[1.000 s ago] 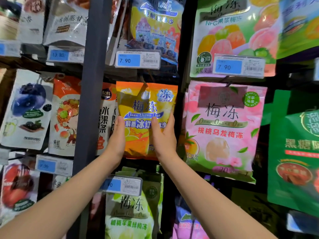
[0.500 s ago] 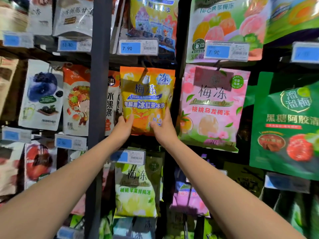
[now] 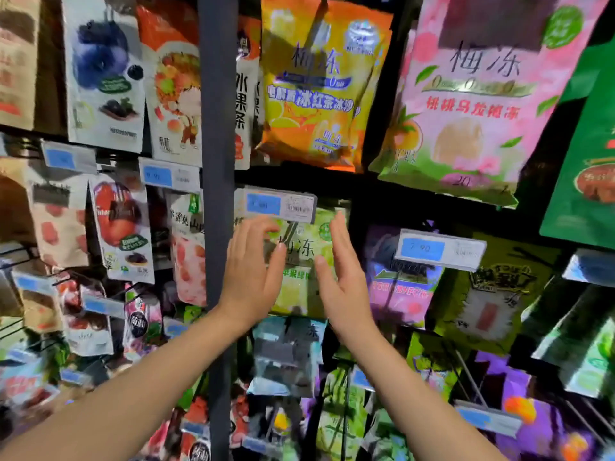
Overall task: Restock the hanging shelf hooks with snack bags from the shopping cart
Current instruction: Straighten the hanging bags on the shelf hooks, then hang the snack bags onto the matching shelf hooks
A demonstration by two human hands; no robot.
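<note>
abreast: left hand (image 3: 253,277), right hand (image 3: 346,284), fingers (image 3: 339,237) straight

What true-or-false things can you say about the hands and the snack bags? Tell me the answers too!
1. The left hand and the right hand are both open and hold nothing. True.
2. The hands are gripping the orange bag. False: it hangs above them, and neither hand touches it.
3. A green bag shows between the two hands. True.
4. The pink bag hangs to the left of the orange bag. False: it hangs to its right.
5. A purple bag hangs to the right of the green bag. True.
</note>
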